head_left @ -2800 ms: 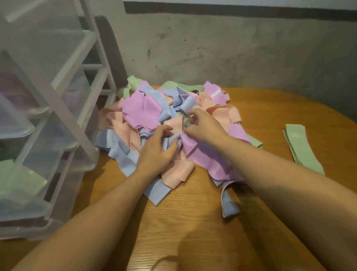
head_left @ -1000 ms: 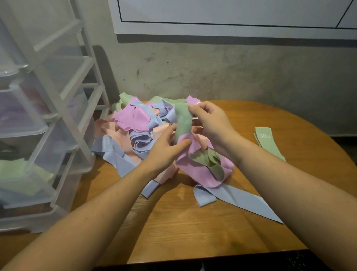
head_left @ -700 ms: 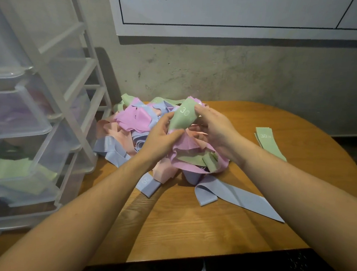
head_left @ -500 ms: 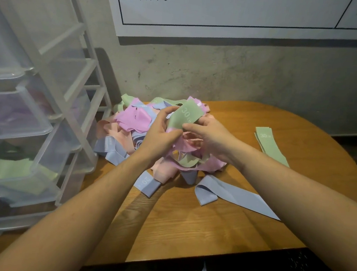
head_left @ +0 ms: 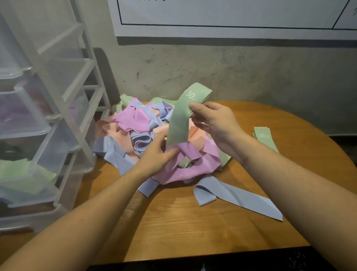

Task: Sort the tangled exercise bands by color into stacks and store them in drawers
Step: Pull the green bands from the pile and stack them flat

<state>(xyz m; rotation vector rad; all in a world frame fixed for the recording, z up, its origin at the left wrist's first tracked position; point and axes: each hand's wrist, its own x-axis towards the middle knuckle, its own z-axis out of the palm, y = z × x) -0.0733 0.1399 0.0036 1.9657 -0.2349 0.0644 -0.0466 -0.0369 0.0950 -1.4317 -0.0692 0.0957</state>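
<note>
So we've got the round wooden table [head_left: 219,223] pushed against a scuffed concrete wall [head_left: 264,78] with a white printed chart [head_left: 227,10] taped on it, and a clear plastic drawer unit [head_left: 35,112] standing at the left, touching the table edge. One of its lower drawers looks like it holds green bands; the ones above show faint purple and blue through the plastic.

The tangled pile [head_left: 151,137] of pink, peach, blue and green bands sits mid-table near the wall. A long blue band [head_left: 237,196] trails out toward us, and a small green stack [head_left: 264,138] lies well apart on the right.

Our right hand [head_left: 215,125] pinches the green band [head_left: 181,118] near its top, thumb on the front, lifting it upright out of the pile. Our left hand [head_left: 156,153] grips at the bottom, where the green disappears under a pink loop [head_left: 192,160].

These look light, floppy and a bit grippy, so we reckon they'll drag neighbours along rather than slide free. Best bet: hold the pink loop down close to the snag and pull the green slowly near the free end, not mid-span where it just stretches.
</note>
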